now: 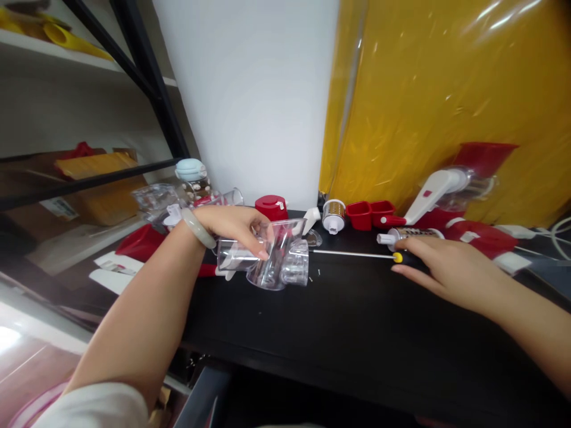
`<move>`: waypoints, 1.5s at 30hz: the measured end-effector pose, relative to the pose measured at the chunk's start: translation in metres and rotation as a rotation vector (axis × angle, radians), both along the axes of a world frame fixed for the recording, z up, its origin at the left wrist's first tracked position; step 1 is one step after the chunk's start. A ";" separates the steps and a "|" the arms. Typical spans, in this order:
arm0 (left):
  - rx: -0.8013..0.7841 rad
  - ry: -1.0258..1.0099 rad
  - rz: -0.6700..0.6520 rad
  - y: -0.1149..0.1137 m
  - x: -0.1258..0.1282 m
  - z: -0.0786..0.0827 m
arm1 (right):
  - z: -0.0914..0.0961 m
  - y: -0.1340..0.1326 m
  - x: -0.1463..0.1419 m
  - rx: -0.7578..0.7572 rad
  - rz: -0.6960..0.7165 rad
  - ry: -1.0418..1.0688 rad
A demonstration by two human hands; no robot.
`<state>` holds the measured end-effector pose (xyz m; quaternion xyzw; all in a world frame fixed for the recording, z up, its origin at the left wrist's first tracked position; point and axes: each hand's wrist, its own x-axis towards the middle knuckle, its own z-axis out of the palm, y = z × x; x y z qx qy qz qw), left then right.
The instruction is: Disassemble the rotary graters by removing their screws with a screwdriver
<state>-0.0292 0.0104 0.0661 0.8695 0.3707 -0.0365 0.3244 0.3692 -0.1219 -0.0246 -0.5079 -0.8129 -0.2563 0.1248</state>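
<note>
My left hand (238, 229) is closed on a clear plastic grater housing (272, 261), tilted over the black tabletop (348, 333). At the right, my right hand (428, 261) grips the black and yellow handle of a screwdriver (357, 254), whose metal shaft points left toward the housing. The tip lies near the housing's round collar; whether they touch I cannot tell. Two tiny screws (314, 275) lie on the table below the shaft. Just behind my right hand rests a metal grater drum (414, 233) with a white end.
At the back stand another grater drum (333, 216), red plastic cups (370, 214), a red round part (271, 206) and a bottle with a light blue lid (191, 172). An assembled rotary grater (464, 184) stands back right. Shelving (89, 184) borders the left.
</note>
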 end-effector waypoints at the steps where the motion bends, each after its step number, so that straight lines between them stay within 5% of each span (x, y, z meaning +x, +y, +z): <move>1: -0.018 0.011 -0.017 -0.002 0.001 0.007 | 0.001 0.000 -0.001 -0.026 0.017 0.020; 10: 0.323 0.444 0.074 -0.028 0.036 0.122 | -0.001 0.001 -0.019 -0.068 0.043 0.185; 16: 0.450 0.519 0.049 -0.052 0.066 0.158 | -0.009 0.001 -0.031 -0.205 0.060 0.370; 24: 0.540 0.551 0.053 -0.062 0.084 0.164 | -0.023 0.012 -0.033 -0.387 0.175 0.676; 31: 0.538 0.584 0.046 -0.055 0.087 0.158 | -0.023 0.010 -0.036 -0.414 0.265 0.694; 45: 0.523 0.451 0.044 -0.040 0.063 0.142 | -0.026 0.015 -0.036 -0.244 0.356 0.679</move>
